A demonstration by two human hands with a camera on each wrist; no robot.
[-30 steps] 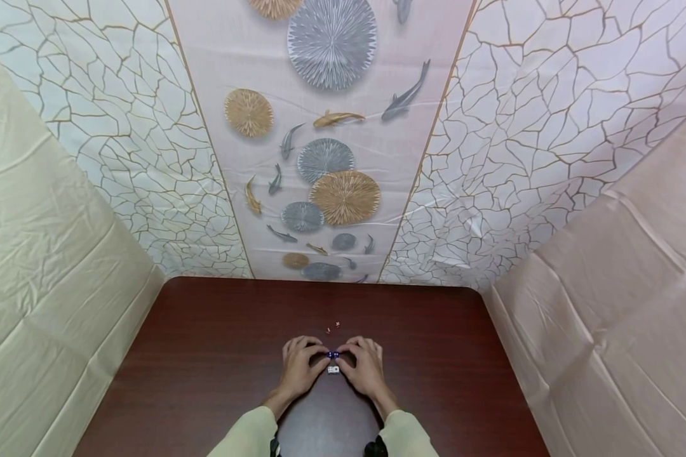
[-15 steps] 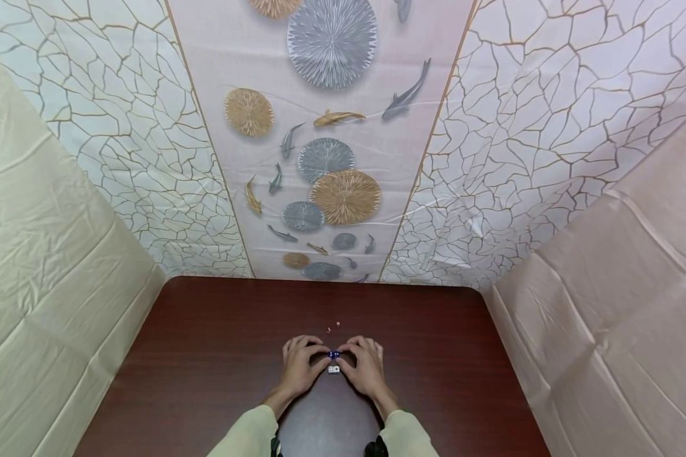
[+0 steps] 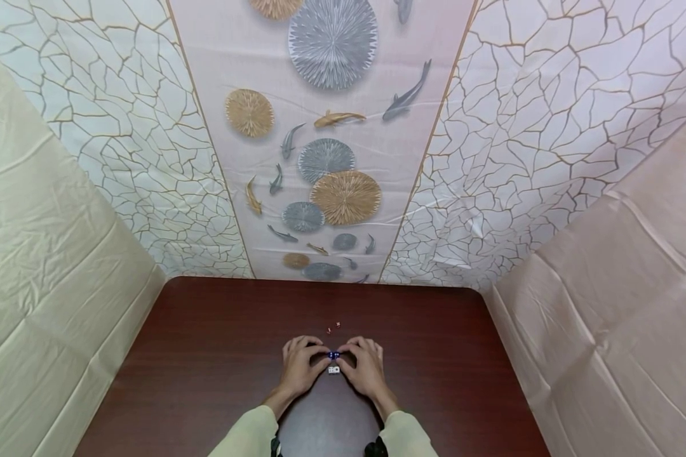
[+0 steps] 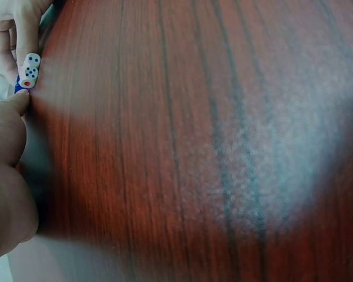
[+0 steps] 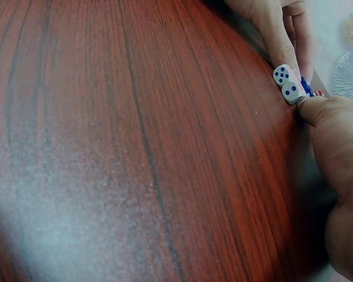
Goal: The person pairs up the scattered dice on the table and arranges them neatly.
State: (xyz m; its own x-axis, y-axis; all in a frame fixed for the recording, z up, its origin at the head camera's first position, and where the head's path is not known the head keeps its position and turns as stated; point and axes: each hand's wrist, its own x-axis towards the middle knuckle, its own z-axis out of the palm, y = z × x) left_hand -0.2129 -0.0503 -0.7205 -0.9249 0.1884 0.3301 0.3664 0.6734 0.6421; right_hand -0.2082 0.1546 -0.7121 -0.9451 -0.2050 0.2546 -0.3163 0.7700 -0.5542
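Two small blue dice (image 3: 334, 355) sit side by side on the dark red-brown table, between my hands. My left hand (image 3: 302, 365) pinches the left blue die with thumb and index finger. From the other side, my right hand (image 3: 367, 365) does the same with the right one. Just nearer to me, two white dice (image 3: 334, 369) lie side by side; their blue pips show in the right wrist view, where these white dice (image 5: 289, 85) partly cover the blue ones (image 5: 306, 86). Beyond the fingertips lie two small red dice (image 3: 329, 330), slightly apart.
The wood-grain tabletop (image 3: 217, 330) spreads out around both hands. A patterned cloth (image 3: 343, 190) with fish and round motifs rises behind its far edge. Plain beige cloths (image 3: 46, 254) stand along the left and right sides.
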